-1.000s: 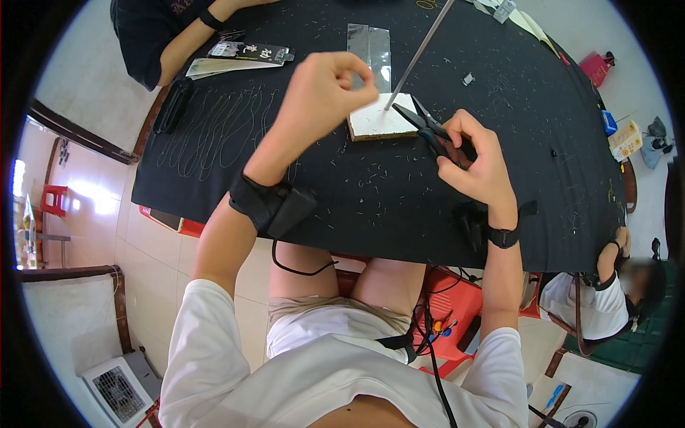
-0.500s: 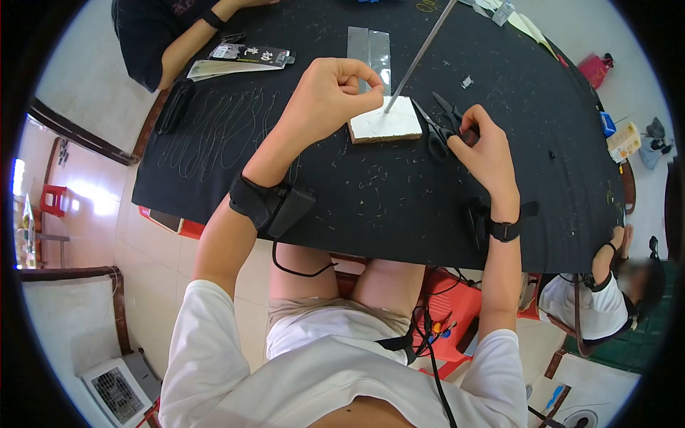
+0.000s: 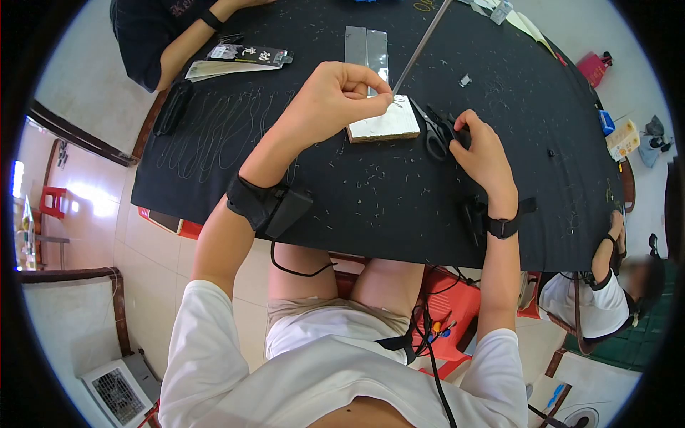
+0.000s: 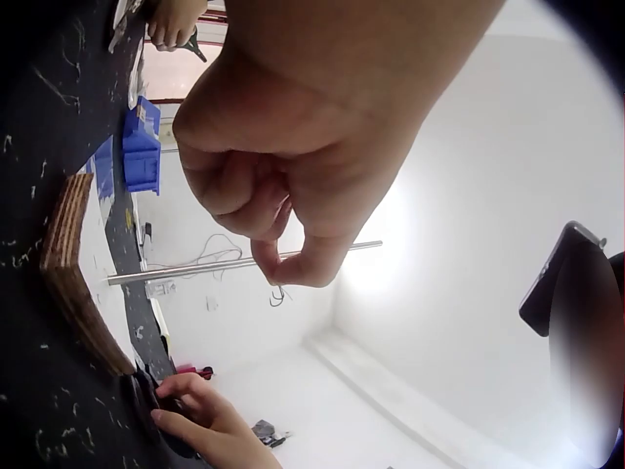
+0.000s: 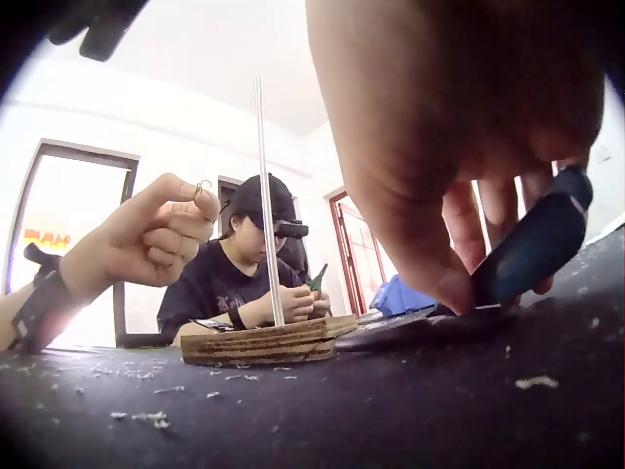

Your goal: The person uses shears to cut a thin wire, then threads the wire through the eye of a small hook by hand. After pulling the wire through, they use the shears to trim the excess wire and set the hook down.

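Note:
My left hand (image 3: 339,96) pinches a small wire fish hook (image 4: 277,296) between thumb and forefinger, the bent end sticking out past the fingertips. It hangs over the white-topped wooden block (image 3: 385,128), beside the thin metal rod (image 3: 421,53) that rises from it. On the table to the right of the block lie black-handled scissors (image 3: 435,146). Next to these, my right hand (image 3: 486,153) has thumb and fingers about the dark blue handle (image 5: 537,244) of a tool low on the cloth; its far end is partly hidden, so I cannot tell its kind.
Clear plastic sleeves (image 3: 357,46) lie behind the block. Thin line loops (image 3: 214,135) spread over the black cloth at left, near a black packet (image 3: 250,53). Clippings are scattered in front. Another person (image 5: 254,264) sits across the table; blue bins (image 4: 143,147) stand behind.
My right hand has drawn the dark-handled tool away from the block and lowered it beside the scissors. My left hand has shifted slightly right and toward me, still pinching the hook.

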Available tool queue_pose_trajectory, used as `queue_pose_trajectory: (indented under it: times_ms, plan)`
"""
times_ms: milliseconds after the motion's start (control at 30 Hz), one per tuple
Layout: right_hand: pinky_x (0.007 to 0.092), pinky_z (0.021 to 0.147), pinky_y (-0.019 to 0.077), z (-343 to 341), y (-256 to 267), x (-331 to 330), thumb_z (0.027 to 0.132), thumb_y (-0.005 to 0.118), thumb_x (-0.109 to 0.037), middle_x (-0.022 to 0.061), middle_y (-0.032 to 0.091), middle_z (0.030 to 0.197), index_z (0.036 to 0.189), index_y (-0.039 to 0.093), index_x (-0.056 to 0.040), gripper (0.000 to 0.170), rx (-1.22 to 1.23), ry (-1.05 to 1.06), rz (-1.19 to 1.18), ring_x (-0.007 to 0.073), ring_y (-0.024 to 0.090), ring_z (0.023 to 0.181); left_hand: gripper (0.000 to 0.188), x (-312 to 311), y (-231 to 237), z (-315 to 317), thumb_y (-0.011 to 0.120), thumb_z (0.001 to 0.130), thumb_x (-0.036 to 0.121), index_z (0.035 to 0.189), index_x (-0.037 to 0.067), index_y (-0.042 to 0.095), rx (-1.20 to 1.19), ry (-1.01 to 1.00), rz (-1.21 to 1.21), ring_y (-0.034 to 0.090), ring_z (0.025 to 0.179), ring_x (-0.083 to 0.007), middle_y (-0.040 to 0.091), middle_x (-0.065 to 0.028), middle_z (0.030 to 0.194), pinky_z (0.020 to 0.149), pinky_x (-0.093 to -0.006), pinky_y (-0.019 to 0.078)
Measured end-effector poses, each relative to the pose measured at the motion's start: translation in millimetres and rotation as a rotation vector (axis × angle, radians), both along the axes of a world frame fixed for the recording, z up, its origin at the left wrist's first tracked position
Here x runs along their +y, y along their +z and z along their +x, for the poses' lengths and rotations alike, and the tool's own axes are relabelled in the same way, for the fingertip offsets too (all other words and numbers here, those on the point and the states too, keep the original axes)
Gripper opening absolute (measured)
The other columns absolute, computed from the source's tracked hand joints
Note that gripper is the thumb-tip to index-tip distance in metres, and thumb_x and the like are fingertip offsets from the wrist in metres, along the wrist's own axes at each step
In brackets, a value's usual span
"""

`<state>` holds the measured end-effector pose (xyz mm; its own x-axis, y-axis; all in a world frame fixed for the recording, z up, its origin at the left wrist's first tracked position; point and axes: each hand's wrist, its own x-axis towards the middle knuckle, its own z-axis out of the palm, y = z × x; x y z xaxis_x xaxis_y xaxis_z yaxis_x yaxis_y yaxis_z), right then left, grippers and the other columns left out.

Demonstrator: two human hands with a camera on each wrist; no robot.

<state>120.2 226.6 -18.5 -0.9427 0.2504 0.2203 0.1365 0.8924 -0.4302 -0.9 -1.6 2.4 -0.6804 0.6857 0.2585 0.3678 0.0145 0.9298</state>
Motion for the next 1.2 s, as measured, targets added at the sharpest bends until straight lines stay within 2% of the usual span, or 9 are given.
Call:
queue_pose_trajectory:
  times_ms: [167,233,333,633,733,1200]
  plan:
    - [0.0355,0.07,0.0427,-1,0,-2,0.071,0.059,-0.005,0.0106,0.059,0.079,0.085,0.052,-0.0047,0.016,0.079,0.029,0.1,0.0272,0.057,0.079,0.015,2,0,4,0.064,0.078,0.014,0.085,0.0,0.065,-0.08,-0.058,-0.005,0.028,0.047,0.0003,0.035,0.0096,0.053,0.045,-0.0178,0.021]
    - [0.0338,0.078,0.041,-7,7,-12,0.072,0.061,-0.006,0.0077,0.061,0.085,0.085,0.056,-0.0066,0.015,0.431,0.209,-0.031,0.0239,0.058,0.086,0.015,3,-1,6,0.064,0.078,0.014,0.085,0.0,0.065,-0.1,-0.079,-0.015,0.029,0.048,0.0003,0.036,0.0096,0.053,0.045,-0.0179,0.0209]
    - [0.0316,0.081,0.0387,-1,20,-28,0.07,0.065,-0.007,0.0048,0.063,0.089,0.084,0.061,-0.0086,0.015,0.514,0.327,-0.077,0.02,0.058,0.09,0.015,4,-2,7,0.064,0.078,0.013,0.085,0.0,0.065,-0.104,-0.098,-0.042,0.029,0.048,0.0006,0.037,0.0094,0.054,0.045,-0.0179,0.021]
    - [0.0297,0.08,0.0354,3,24,-41,0.062,0.075,-0.011,0.0013,0.061,0.086,0.084,0.064,-0.0108,0.025,0.584,0.397,-0.021,0.0167,0.057,0.083,0.013,7,-2,13,0.063,0.078,0.011,0.084,0.0,0.065,-0.079,-0.176,-0.033,0.03,0.048,0.0008,0.038,0.009,0.054,0.044,-0.0181,0.0211]
    - [0.0294,0.079,0.0347,1,23,-39,0.06,0.076,-0.011,0.0007,0.061,0.085,0.084,0.064,-0.0116,0.027,0.541,0.438,0.031,0.0162,0.057,0.083,0.012,8,-1,16,0.063,0.078,0.01,0.084,0.0,0.065,-0.103,-0.194,-0.027,0.03,0.048,0.0009,0.037,0.0092,0.054,0.044,-0.018,0.0209]
    - [0.0299,0.077,0.0351,1,22,-40,0.063,0.073,-0.008,-0.0001,0.06,0.081,0.076,0.064,-0.0113,0.016,0.565,0.444,0.06,0.0157,0.055,0.077,0.012,11,-6,16,0.063,0.079,0.011,0.085,0.0,0.064,-0.114,-0.272,-0.011,0.03,0.048,0.001,0.037,0.0095,0.053,0.043,-0.0178,0.0216]
